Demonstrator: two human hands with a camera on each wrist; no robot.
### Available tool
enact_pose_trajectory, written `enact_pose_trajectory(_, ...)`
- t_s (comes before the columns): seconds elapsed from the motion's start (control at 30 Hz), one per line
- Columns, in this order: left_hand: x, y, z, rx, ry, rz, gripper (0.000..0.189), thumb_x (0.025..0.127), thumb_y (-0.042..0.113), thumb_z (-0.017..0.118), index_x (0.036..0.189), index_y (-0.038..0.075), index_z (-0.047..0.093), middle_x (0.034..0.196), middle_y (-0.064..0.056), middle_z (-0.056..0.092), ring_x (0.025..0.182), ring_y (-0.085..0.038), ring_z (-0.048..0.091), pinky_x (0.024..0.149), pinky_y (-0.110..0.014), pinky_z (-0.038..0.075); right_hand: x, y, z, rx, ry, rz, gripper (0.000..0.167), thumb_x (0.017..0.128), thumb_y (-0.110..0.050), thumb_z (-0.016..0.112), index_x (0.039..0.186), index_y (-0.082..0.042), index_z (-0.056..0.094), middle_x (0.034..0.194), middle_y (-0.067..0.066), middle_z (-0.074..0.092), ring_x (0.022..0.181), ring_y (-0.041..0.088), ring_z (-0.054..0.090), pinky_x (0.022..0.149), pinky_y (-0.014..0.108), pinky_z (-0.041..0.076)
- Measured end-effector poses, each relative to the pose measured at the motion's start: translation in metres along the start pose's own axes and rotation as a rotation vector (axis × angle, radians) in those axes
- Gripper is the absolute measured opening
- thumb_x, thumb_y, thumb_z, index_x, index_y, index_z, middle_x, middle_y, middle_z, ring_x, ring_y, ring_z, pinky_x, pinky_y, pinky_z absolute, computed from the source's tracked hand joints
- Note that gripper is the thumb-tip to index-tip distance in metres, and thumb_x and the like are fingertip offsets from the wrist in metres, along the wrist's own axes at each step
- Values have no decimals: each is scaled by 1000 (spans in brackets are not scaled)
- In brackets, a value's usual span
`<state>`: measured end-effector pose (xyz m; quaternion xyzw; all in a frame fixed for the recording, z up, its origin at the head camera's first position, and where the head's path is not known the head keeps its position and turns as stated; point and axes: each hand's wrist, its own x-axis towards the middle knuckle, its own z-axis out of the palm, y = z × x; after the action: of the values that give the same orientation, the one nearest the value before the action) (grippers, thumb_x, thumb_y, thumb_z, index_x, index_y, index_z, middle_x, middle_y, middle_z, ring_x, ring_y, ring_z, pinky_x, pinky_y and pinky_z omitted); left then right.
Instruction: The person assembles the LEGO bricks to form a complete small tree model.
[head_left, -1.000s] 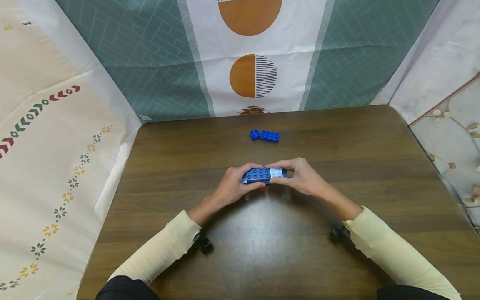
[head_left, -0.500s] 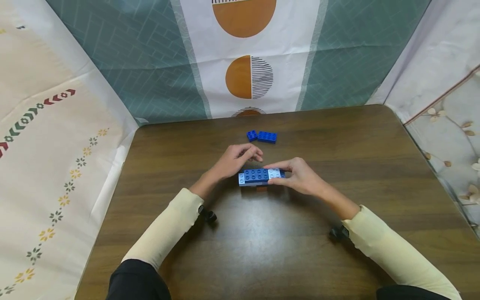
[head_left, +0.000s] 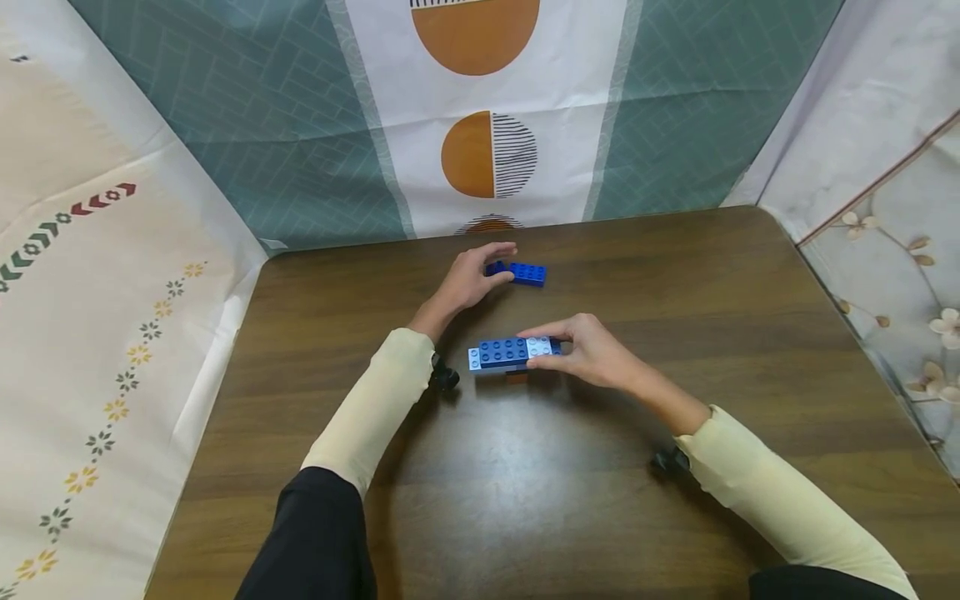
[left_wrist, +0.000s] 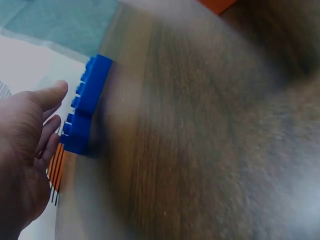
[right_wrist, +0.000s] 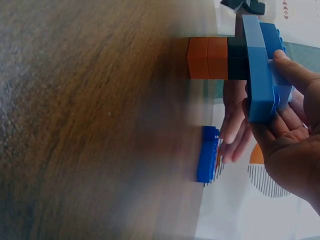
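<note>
A teal and white cloth (head_left: pixel 465 92) is hanging behind the table (head_left: pixel 645 279). A cream cloth (head_left: pixel 112 321) is hanging to the table's left, a floral cloth (head_left: pixel 888 267) to its right.

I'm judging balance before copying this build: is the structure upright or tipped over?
Upright: the structure shows studs facing up, orange bricks below, and the right hand gripping one end.
</note>
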<state>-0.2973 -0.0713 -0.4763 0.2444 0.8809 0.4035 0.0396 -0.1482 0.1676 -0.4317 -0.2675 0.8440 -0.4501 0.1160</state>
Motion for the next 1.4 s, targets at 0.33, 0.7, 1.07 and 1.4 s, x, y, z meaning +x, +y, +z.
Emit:
enact_pose_trajectory(0.33,13,-7,10,55,-49,-47,49,101,25,77,147,14,63,141,-3,69,139,-24,56,122,-47,38,0,1,0,-4,0,-12,43,92,-24,87,132,-13,77,125,9,76,89,20,65,74,41,55)
enact_pose_trajectory(0.7,12,-9,7,17,6,-25,42,98,28,79,138,17,69,135,-2,72,133,-25,61,116,-47,44,0,-1,0,-10,-4,4,44,92,-24,87,133,-14,77,128,9,75,92,21,66,76,41,54)
enact_pose_trajectory(1.07,-11,4,-7,-60,85,37,37,98,25,80,133,16,73,133,-5,72,122,-25,69,106,-42,55,0,0,0,-8,-4,-2,43,92,-24,87,132,-13,77,127,10,76,92,20,66,79,43,55)
enact_pose_trajectory(1.4,-58,30,-25,-109,85,91,37,96,26,83,130,14,75,129,-5,74,116,-25,71,102,-51,56,1,0,2,-3,7,5,42,91,-21,88,130,-11,78,119,10,78,88,21,68,76,41,56)
